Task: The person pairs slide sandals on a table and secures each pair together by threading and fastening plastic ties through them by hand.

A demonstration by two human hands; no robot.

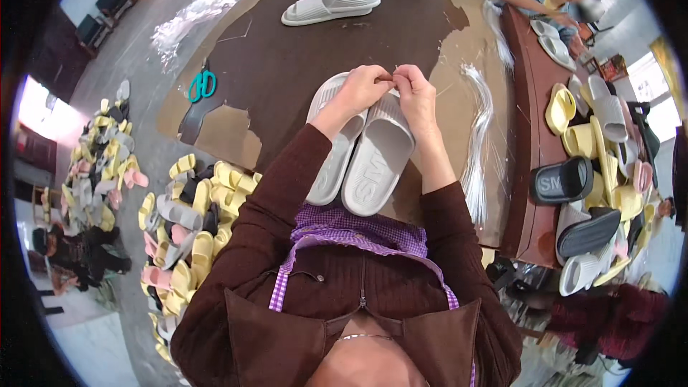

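Observation:
A pair of light grey slide slippers [374, 165] lies side by side on the brown table in front of me, toes pointing away and heels near my apron. My left hand [364, 92] is closed over the far end of the left slipper. Beside it, my right hand [417, 104] is pinched at the toe of the right slipper. The fingertips of both hands meet between the two toes. Whatever is between them is too small and too covered to make out. A bundle of thin white strands [479, 150] lies right of my right hand.
Farther off on the table [287, 64] rests another grey slipper pair [331, 5]. Teal-handled scissors [203, 86] lie at the left. Heaped slippers [190, 229] stand at lower left, more [595, 172] on the right-hand table. A person [548, 0] works at far right.

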